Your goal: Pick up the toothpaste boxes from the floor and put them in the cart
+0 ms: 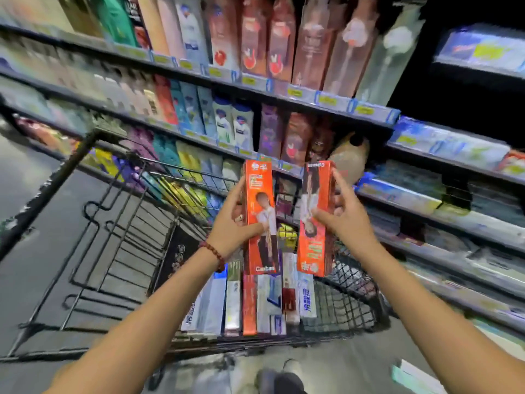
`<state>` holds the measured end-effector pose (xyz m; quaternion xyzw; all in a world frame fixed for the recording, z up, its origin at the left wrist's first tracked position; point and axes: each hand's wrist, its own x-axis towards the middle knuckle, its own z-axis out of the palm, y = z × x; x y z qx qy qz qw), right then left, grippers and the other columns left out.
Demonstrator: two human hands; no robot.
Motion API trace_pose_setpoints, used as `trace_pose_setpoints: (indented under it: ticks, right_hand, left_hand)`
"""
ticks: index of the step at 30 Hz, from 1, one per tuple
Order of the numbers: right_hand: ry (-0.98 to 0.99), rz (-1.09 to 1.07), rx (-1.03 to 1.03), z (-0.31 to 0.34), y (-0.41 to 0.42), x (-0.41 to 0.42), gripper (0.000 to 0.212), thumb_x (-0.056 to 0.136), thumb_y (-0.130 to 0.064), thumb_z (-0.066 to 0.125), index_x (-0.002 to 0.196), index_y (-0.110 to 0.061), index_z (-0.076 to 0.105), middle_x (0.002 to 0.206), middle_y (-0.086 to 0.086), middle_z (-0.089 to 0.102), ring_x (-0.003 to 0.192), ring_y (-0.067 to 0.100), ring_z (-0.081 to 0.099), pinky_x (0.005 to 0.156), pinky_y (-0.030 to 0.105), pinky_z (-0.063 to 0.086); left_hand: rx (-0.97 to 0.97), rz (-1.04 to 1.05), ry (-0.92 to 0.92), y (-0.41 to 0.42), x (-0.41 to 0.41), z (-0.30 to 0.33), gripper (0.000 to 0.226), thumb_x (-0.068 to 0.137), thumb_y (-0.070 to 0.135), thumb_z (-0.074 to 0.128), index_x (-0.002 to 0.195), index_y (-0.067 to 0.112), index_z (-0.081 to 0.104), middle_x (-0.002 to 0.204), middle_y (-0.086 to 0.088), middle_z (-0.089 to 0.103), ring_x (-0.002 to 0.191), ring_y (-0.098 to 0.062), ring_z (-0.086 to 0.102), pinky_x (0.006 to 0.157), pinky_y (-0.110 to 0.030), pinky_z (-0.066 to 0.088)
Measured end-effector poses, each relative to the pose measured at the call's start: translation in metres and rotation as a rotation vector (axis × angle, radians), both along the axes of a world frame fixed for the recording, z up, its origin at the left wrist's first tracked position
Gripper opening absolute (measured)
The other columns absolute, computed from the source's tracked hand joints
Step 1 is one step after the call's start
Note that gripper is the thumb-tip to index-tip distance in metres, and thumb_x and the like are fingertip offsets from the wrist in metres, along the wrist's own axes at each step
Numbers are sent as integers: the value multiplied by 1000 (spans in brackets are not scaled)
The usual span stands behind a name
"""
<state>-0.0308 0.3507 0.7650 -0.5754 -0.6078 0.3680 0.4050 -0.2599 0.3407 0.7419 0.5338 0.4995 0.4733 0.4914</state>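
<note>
Carrying two orange toothpaste boxes over the cart (119, 223), one in each hand. Gripping the left box (262, 217) with the left hand (230, 226), thumb lying across the printed front and fingers wrapped behind; pinching the right box (316, 220) with the right hand (345, 220), thumb on the front, forefinger stretched up along the far edge. Holding both boxes upright and slightly apart, above the row of boxes (250, 302) already standing on end in the near right part of the basket. Wearing a bead bracelet (213, 253) on the left wrist.

Judging the step: picking up done for this pair, placing under way. Needing next a lowering of both boxes into the basket, probably slotting them beside the standing row without knocking it over, then letting go and reaching back toward the floor. Showing at the near right edge another pale box (412, 373) lying on the floor, likely awaiting collection, though too blurred for certainty.

Standing to the far and right: shelves (312, 98) packed with bottles and cartons.
</note>
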Motion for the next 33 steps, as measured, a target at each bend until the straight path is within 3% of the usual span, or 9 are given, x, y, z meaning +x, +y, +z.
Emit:
trace_pose_setpoints:
  ticks: [3, 9, 13, 17, 20, 22, 26, 30, 33]
  right_hand:
    - [-33, 66, -49, -37, 16, 16, 88, 73, -18, 71, 147, -34, 25, 126, -24, 53, 111, 2, 57, 105, 43, 41]
    - [-79, 39, -191, -92, 42, 44, 84, 82, -11, 68, 148, -35, 22, 126, -5, 58, 107, 13, 59, 90, 29, 42]
    - [-87, 68, -314, -133, 41, 46, 86, 82, -14, 70, 149, -34, 20, 124, -11, 55, 106, 9, 58, 97, 34, 45]
    - [-73, 90, -424, -178, 34, 32, 90, 82, -17, 72, 149, -36, 16, 124, -4, 60, 106, 16, 61, 93, 43, 50]
    - [-70, 63, -474, -209, 29, 17, 87, 82, -17, 70, 149, -33, 18, 104, -14, 62, 93, 7, 63, 83, 31, 54]
    - [-82, 68, -505, -226, 27, 6, 87, 82, -16, 70, 150, -29, 17, 116, -12, 63, 97, 3, 61, 85, 21, 50]
    - [-147, 108, -565, -265, 26, -9, 86, 85, -20, 68, 151, -28, 13, 120, -16, 54, 102, 0, 54, 82, 9, 42]
    - [-275, 136, -617, -295, 23, -20, 87, 84, -40, 66, 150, -36, 9, 124, -7, 58, 104, 11, 59, 88, 31, 50]
    - [-296, 137, -655, -307, 19, -29, 81, 82, -51, 61, 147, -44, 12, 126, -10, 57, 108, 13, 59, 88, 35, 50]
  left_hand:
    - [-73, 59, 22, 7, 11, -27, 94, 58, 18, 77, 136, 42, 32, 131, -5, 57, 107, -17, 62, 78, -23, 52]
    - [-236, 96, 45, 26, 39, -84, 96, 67, -14, 74, 140, 25, 26, 119, 9, 53, 89, 11, 62, 74, -9, 48]
    - [-385, 99, 108, 18, 51, -119, 106, 52, 10, 77, 143, 27, 25, 129, -5, 54, 108, -16, 59, 85, -18, 48]
    - [-492, 107, 235, 7, 50, -158, 104, 54, 12, 76, 140, 33, 23, 131, -5, 49, 112, -19, 54, 88, -24, 44]
    - [-617, 60, 247, 5, 41, -184, 104, 68, -6, 75, 144, 36, 20, 131, 0, 46, 102, -8, 56, 71, -19, 49]
    - [-667, 52, 259, 5, 36, -201, 102, 72, -11, 71, 148, 31, 18, 131, 3, 45, 95, 2, 52, 66, -15, 48]
    - [-718, 3, 319, 13, 32, -227, 99, 74, -8, 71, 147, 29, 16, 117, 19, 42, 105, -6, 47, 84, -22, 41]
    - [-798, -43, 380, 20, 31, -254, 103, 73, 0, 74, 149, 32, 13, 130, 6, 48, 110, -13, 50, 97, -37, 45]
    - [-824, -84, 461, 23, 34, -267, 102, 73, 6, 76, 149, 30, 12, 133, 5, 49, 114, -15, 52, 98, -35, 45]
